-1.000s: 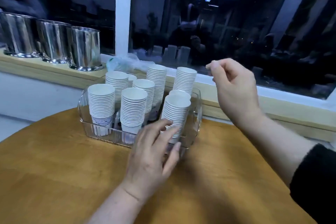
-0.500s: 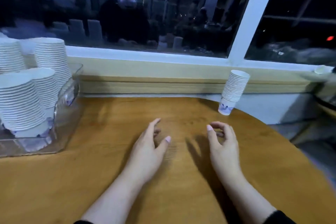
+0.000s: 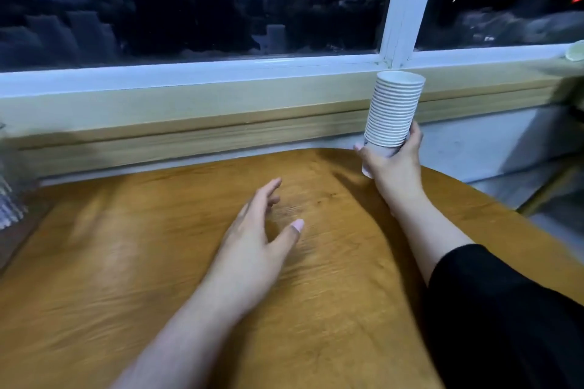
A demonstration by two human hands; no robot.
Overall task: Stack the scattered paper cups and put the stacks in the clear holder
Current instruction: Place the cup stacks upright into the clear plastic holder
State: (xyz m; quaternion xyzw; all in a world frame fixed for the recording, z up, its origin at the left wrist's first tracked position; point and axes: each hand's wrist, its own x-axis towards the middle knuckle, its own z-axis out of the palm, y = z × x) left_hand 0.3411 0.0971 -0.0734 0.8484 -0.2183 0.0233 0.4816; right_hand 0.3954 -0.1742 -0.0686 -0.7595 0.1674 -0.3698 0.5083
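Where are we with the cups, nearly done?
Close, it seems. No loose cups show on the table. In hand: the right hand grips a cup stack; the left hand is free. Left: getting it into the clear holder, barely visible at far left.

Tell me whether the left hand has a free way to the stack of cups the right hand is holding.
Probably yes. The left hand hovers open over the table, and only bare wood lies between it and the cup stack, gripped near its base by the right hand.
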